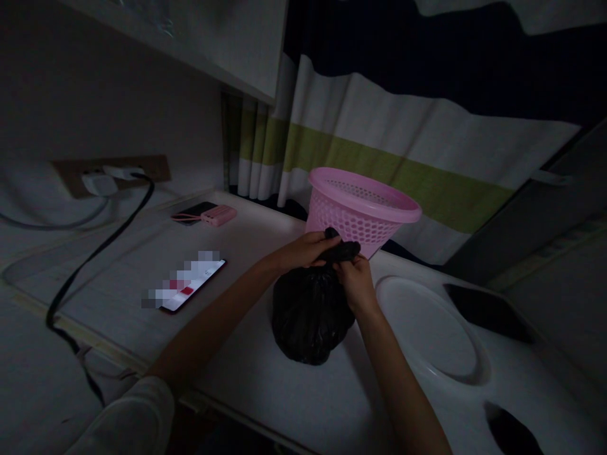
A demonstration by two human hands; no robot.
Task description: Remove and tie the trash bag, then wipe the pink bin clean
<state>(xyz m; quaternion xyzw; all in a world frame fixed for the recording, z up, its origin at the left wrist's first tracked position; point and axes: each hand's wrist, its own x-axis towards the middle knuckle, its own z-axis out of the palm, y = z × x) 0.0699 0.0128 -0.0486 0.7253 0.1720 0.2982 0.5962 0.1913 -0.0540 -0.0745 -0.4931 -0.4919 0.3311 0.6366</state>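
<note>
- Holding a black bag (310, 319) at its gathered neck (344, 251), both hands meet near the middle of the head view, over the bench (256, 379).
- Left hand (303, 251): it comes in from the left side of the neck, with the fingers pinching the plastic near its upper end. The fingertips are partly hidden by the folds.
- Right hand (356, 281): it is at the right side of the neck, a little lower and closer to the body, with its fingers pressed together on the plastic.
- The full part of the bag lies directly below the fingers and rests on the bench. It bulges round, and its long axis runs roughly upright, from the base to the neck.
- At the top, the bunched plastic runs crosswise between the two hands. Neither hand is clearly nearer, as both touch it. Whether a knot is closed there, I cannot tell.
- A pink basket (348, 221) stands just beyond the neck, with a striped curtain (398, 148) behind it.
- A lit phone (192, 292) and a pink power bank (219, 215) lie to the left; a round white lid (434, 328) lies to the right.
</note>
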